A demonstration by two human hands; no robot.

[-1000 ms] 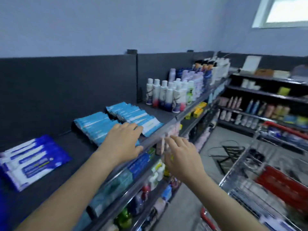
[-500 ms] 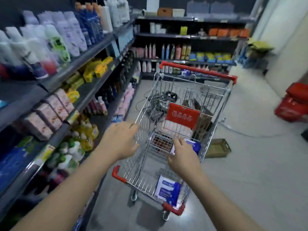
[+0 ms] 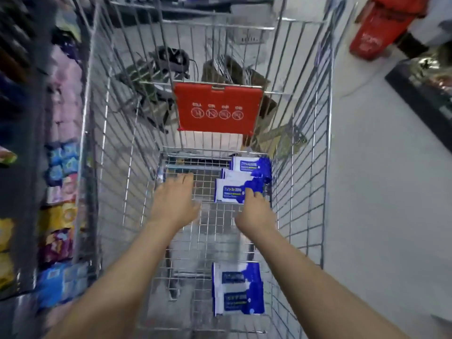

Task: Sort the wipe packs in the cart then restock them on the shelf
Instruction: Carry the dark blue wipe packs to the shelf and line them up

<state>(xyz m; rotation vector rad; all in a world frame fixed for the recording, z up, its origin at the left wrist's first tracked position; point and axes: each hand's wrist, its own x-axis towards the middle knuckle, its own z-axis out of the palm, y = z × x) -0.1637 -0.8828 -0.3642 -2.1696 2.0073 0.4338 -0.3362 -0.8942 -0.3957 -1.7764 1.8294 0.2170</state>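
Observation:
I look down into a wire shopping cart (image 3: 115, 133) with a red child-seat flap (image 3: 217, 106). A stack of blue-and-white wipe packs (image 3: 241, 179) lies at the far right of the cart floor. Two more such packs (image 3: 237, 288) lie near me. My right hand (image 3: 255, 209) reaches to the nearest pack of the far stack, its fingertips touching the pack's right edge. My left hand (image 3: 175, 201) hovers over the cart floor with fingers stretched forward, holding nothing.
Shelves (image 3: 58, 192) with coloured packets run along the left of the cart. A red basket (image 3: 381, 28) and a dark display (image 3: 423, 89) stand at the right across grey floor. A cardboard box (image 3: 234, 72) and dark gear lie beyond the cart.
I turned from the shelf to the cart and leaned over it. Both hands moved from the shelf edge down into the cart, the right one reaching the far stack of wipe packs.

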